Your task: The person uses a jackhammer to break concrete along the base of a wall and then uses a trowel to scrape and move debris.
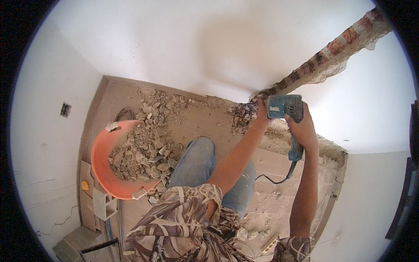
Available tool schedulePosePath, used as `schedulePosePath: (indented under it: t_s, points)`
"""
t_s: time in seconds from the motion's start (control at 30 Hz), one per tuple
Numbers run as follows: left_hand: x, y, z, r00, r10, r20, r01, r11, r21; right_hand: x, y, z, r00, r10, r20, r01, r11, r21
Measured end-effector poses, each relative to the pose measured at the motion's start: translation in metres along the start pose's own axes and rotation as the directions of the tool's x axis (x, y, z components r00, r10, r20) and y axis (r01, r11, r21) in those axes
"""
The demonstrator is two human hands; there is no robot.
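A teal rotary hammer (279, 106) with a dark, dusty rear housing is held in both hands against the foot of the wall. My left hand (262, 109) is closed round its front end, with most of the fingers hidden. My right hand (303, 130) grips the rear handle, and a black cord (288, 174) hangs from the handle's lower end. The tool's front end points left toward broken masonry (245, 114) low on the wall; its bit cannot be made out. Above the tool, a chased channel (318, 61) with exposed red brick runs up the white wall.
An orange rubber tub (101, 163) lies tipped at the left, rubble (146, 150) spilling from it. More rubble (159, 105) lies along the wall base. A yellow tape measure (85, 185) and a pale hollow block (104, 204) are beside the tub. A power strip (270, 243) sits low on the right.
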State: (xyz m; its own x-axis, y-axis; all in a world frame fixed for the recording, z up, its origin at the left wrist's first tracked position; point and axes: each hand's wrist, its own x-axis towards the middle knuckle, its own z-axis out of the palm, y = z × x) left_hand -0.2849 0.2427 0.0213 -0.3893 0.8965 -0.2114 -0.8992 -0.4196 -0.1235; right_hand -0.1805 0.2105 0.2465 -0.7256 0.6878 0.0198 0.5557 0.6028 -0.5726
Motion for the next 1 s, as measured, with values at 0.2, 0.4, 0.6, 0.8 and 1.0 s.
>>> schedulePosePath:
  t_s: [0.2,0.4,0.6,0.8,1.0]
  points:
    - [-0.01,-0.027,-0.049,0.989,-0.096,0.116,0.091,0.995,0.052,-0.075,0.054,0.029,0.972,-0.172,-0.161,0.176,0.984,0.008]
    - [-0.13,-0.036,-0.07,0.989,-0.127,0.078,0.104,0.963,0.248,-0.217,0.038,0.023,0.924,0.376,-0.065,-0.289,0.8,0.526]
    - [-0.247,-0.008,-0.041,0.921,-0.244,-0.304,0.301,0.94,0.158,-0.295,0.055,0.03,0.869,0.494,0.033,-0.287,0.449,0.846]
    - [-0.288,-0.014,-0.035,0.968,-0.094,-0.233,0.214,0.796,0.566,-0.338,0.066,0.047,0.856,0.514,0.064,-0.266,0.331,0.905]
    - [-0.298,-0.022,-0.03,0.906,0.093,-0.414,0.284,0.591,0.755,-0.352,0.044,0.056,0.87,0.493,0.016,-0.234,0.385,0.893]
